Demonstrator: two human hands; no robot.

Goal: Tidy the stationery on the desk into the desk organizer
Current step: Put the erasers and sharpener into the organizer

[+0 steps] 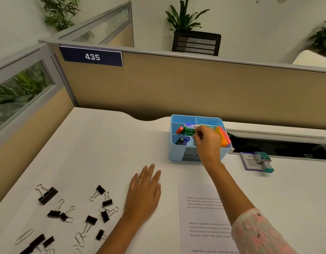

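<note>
Already the right hand [204,137] was curled over the organizer [178,151] near the desk's far edge, seemingly pinching something green; dropped carelessly, it might jam. Left hand [144,189] lay flat beside clips [103,200].

blue organizer [176,153], black clips [47,195] (silver handles)

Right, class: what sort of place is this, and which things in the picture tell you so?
Most likely an office cubicle. A partition with a number sign, 435, walls in a white desk, and an office chair shows beyond it.
</note>
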